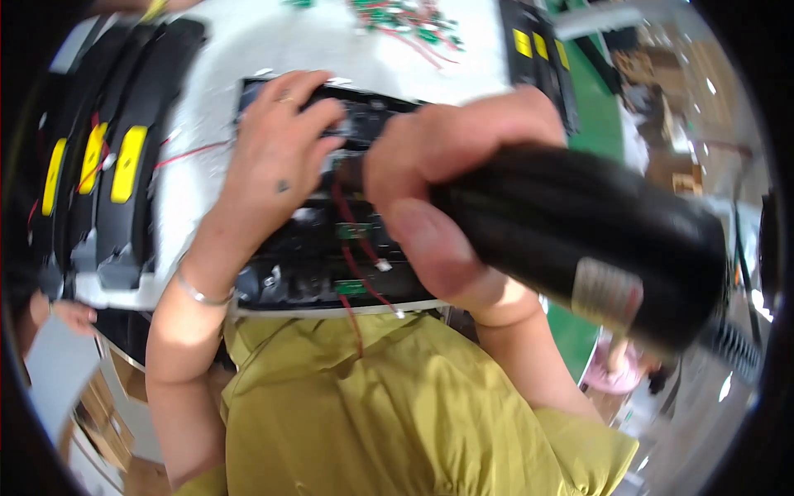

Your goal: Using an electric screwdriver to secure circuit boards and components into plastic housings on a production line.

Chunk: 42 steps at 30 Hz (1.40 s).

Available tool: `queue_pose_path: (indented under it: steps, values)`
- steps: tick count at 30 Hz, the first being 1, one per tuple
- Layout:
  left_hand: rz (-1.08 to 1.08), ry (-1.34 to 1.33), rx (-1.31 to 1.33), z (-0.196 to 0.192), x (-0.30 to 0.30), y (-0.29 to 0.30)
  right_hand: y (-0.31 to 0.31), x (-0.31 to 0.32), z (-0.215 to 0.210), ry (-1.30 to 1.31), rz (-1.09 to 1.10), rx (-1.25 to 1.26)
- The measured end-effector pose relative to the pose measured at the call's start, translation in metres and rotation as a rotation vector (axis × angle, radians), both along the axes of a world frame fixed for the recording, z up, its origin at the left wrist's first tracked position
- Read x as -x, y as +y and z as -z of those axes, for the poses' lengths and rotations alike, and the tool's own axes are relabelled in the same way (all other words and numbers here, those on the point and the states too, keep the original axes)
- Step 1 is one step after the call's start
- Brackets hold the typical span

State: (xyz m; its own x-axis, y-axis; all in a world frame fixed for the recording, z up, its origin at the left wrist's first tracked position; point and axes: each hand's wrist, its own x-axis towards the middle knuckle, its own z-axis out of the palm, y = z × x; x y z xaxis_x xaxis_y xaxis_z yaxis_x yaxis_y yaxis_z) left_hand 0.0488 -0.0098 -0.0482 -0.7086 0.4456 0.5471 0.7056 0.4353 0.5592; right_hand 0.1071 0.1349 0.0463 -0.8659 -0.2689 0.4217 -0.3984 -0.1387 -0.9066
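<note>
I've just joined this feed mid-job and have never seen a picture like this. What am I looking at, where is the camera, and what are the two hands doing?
There is no machine here: a person works with two bare hands. The one picture comes from a wide fisheye camera on the person's head, looking down, so straight edges bend near the rim and the forearms enter from below. The left hand lies flat on an open black housing on the white table; red wires and small green boards show inside it. The right hand grips a thick black powered tool, its front end pointing into the housing. Left of the person lie more black housings with yellow labels. At the far edge sits a heap of green and red wired parts. The person wears a mustard-yellow top.
</note>
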Motion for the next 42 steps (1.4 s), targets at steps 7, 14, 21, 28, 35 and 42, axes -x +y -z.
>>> queue_pose_path:
  steps: [7, 14, 21, 28, 35, 42]
  values:
    - [0.037, -0.096, 0.153, -0.01, -0.003, 0.005, 0.086, -0.013, -0.021, 0.258, 0.492, 0.272]
    - [0.014, -0.125, 0.167, -0.024, -0.005, 0.008, 0.153, -0.057, 0.005, 0.06, 0.921, 0.135]
    - [0.089, -0.09, 0.18, -0.049, -0.013, 0.023, 0.161, -0.079, 0.018, 0.058, 1.026, 0.223]
    - [0.38, -0.09, 0.117, -0.069, -0.027, 0.061, 0.157, -0.092, -0.006, 0.204, 0.767, 0.324]
    - [0.513, -0.103, 0.116, -0.066, -0.03, 0.07, 0.156, -0.085, 0.019, 0.085, 0.993, 0.118]
    - [0.559, -0.101, 0.103, -0.06, -0.025, 0.076, 0.162, -0.092, 0.003, 0.217, 0.853, 0.265]
